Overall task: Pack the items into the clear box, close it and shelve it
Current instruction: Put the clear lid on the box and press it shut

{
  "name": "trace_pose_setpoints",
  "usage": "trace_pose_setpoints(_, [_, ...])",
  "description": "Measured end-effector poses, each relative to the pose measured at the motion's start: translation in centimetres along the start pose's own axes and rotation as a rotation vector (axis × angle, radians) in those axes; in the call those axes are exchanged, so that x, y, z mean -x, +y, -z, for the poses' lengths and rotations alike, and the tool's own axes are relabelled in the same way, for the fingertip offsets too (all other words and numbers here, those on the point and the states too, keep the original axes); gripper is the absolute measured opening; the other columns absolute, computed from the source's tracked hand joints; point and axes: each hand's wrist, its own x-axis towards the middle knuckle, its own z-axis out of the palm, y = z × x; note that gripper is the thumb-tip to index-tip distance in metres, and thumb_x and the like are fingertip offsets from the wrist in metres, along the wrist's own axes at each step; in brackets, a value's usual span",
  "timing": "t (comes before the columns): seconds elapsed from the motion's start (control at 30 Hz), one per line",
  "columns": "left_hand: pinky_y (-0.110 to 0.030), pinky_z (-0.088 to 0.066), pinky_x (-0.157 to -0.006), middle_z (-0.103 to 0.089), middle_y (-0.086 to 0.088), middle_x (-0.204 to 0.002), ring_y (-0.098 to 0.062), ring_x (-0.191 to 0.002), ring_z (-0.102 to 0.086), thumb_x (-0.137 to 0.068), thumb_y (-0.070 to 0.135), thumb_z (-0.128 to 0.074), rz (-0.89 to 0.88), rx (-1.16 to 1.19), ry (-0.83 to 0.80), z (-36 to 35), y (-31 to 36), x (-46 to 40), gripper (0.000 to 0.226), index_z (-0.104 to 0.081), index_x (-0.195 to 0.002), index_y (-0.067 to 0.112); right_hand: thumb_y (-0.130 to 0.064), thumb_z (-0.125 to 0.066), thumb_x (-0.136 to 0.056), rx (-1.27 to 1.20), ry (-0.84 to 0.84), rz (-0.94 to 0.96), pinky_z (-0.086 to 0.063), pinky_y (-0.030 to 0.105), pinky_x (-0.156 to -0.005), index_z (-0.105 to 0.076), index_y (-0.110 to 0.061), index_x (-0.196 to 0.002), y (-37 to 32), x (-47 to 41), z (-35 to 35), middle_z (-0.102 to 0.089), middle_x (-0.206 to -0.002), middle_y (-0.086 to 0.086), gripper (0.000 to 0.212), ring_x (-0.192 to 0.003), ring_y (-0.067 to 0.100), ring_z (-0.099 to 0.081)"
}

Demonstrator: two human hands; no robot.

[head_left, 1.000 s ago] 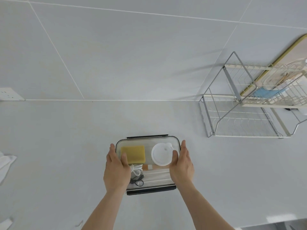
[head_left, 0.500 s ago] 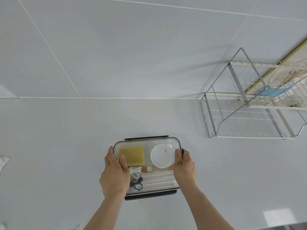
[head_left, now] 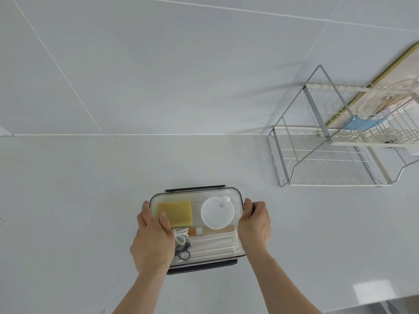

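The clear box (head_left: 196, 193) sits on the white counter in front of me with its transparent lid on top. Through the lid I see a yellow sponge (head_left: 175, 212), a round white lid-like disc (head_left: 217, 213), a coiled white cable (head_left: 180, 236), a small orange tube (head_left: 196, 231) and white sticks (head_left: 213, 245). My left hand (head_left: 152, 241) lies flat on the lid's left part, thumb on the sponge side. My right hand (head_left: 254, 223) curls around the box's right short edge, fingers on the dark side latch. Dark latches show at the far (head_left: 195, 189) and near (head_left: 201, 267) long edges.
A two-tier wire rack (head_left: 328, 168) stands at the right against the tiled wall; its upper tier holds a blue cloth (head_left: 360, 124) and a board leans behind it. The counter's front edge runs along the lower right corner.
My right hand slid from the lid's top to the right edge and curled over the side latch. My left hand stays pressed on the lid. The view shifted slightly left.
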Motion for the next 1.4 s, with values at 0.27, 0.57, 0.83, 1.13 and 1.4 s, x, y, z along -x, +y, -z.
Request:
trace_pose_setpoints(0.27, [-0.037, -0.038, -0.055, -0.050, -0.009, -0.135, -0.041, -0.080, -0.066, -0.098, 0.039, -0.028, -0.003, -0.025, 0.014, -0.3, 0.0, -0.1, 0.052, -0.026, -0.145, 0.015, -0.041, -0.022, -0.105, 0.207, -0.004, 0.020, -0.033, 0.038, -0.061, -0.043, -0.012, -0.094, -0.3, -0.1, -0.8, -0.049, -0.082, -0.002, 0.037, -0.068, 0.030, -0.046])
trace_pose_setpoints(0.57, [-0.038, -0.038, -0.055, -0.051, -0.009, -0.132, -0.041, -0.080, -0.065, -0.098, 0.039, -0.028, 0.001, -0.034, 0.028, -0.2, 0.1, -0.1, 0.052, -0.026, -0.144, 0.015, -0.049, -0.014, -0.103, -0.046, -0.277, -0.115, -0.044, 0.045, -0.097, -0.054, -0.018, -0.115, 0.3, -0.9, -0.5, -0.065, -0.115, 0.003, 0.052, -0.107, 0.031, -0.056])
trace_pose_setpoints(0.83, [-0.037, -0.038, -0.051, -0.051, -0.011, -0.129, -0.040, -0.086, -0.064, -0.098, 0.036, -0.030, -0.037, -0.053, 0.036, -1.0, 0.1, -0.1, 0.051, -0.026, -0.142, 0.012, -0.062, -0.017, -0.100, -0.361, -0.623, -0.380, -0.032, 0.036, -0.108, -0.045, -0.017, -0.145, 0.7, -2.2, 0.3, -0.057, -0.131, 0.008, 0.070, -0.116, 0.024, -0.051])
trace_pose_setpoints(1.13, [-0.044, -0.045, -0.064, -0.046, -0.011, -0.141, -0.040, -0.105, -0.061, -0.098, 0.038, -0.029, -0.047, -0.015, -0.009, -0.7, -0.2, -0.5, 0.056, -0.020, -0.148, 0.015, -0.063, -0.037, -0.093, 0.132, -0.046, 0.593, -0.038, 0.037, -0.101, -0.044, -0.016, -0.141, -0.1, 0.7, 0.6, -0.050, -0.132, 0.002, 0.068, -0.125, 0.022, -0.046])
trace_pose_setpoints(1.4, [-0.043, -0.026, -0.115, -0.039, 0.001, -0.152, -0.023, -0.141, -0.029, -0.097, 0.030, -0.043, -0.509, -0.147, -0.033, 0.8, 3.5, -4.3, 0.049, -0.036, -0.145, 0.028, -0.095, -0.047, -0.064, 0.539, -0.501, 1.157, -0.012, 0.053, -0.122, -0.014, -0.022, -0.157, 0.5, 3.7, 1.1, -0.003, -0.167, 0.002, 0.123, -0.153, 0.025, 0.009])
